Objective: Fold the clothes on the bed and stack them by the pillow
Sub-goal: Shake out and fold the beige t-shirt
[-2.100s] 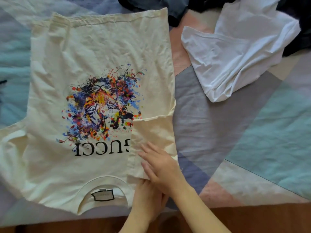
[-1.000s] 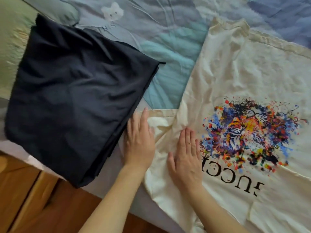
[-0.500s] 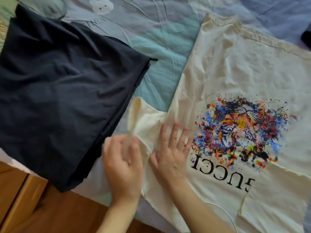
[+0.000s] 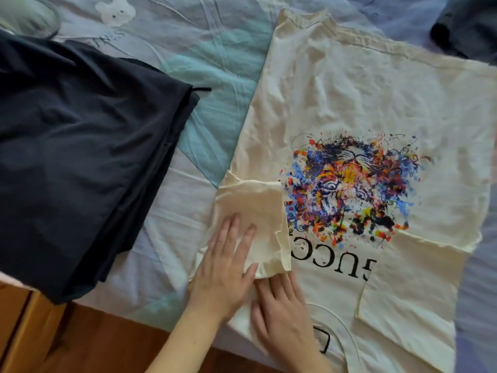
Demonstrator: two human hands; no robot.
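The cream shirt (image 4: 349,109) lies flat on the bed (image 4: 209,57), print up, collar toward the person. Its sleeve (image 4: 255,211) on the left side is folded in over the chest, edge just touching the tiger print. The left hand (image 4: 226,273) lies flat on that sleeve, fingers spread, gripping nothing. The right hand (image 4: 282,310) presses open-palmed on the shoulder just beside it, thumbs nearly meeting. The other sleeve (image 4: 408,292) is already tucked in on the right. The folded sleeve hides the first letter of the logo; the collar label is partly under the right wrist. A dark folded garment (image 4: 80,157) sits to the left, apart from the shirt, with bare sheet between. Another dark garment (image 4: 468,25) is cut off at the top right corner. The bed's near edge runs just under the hands.
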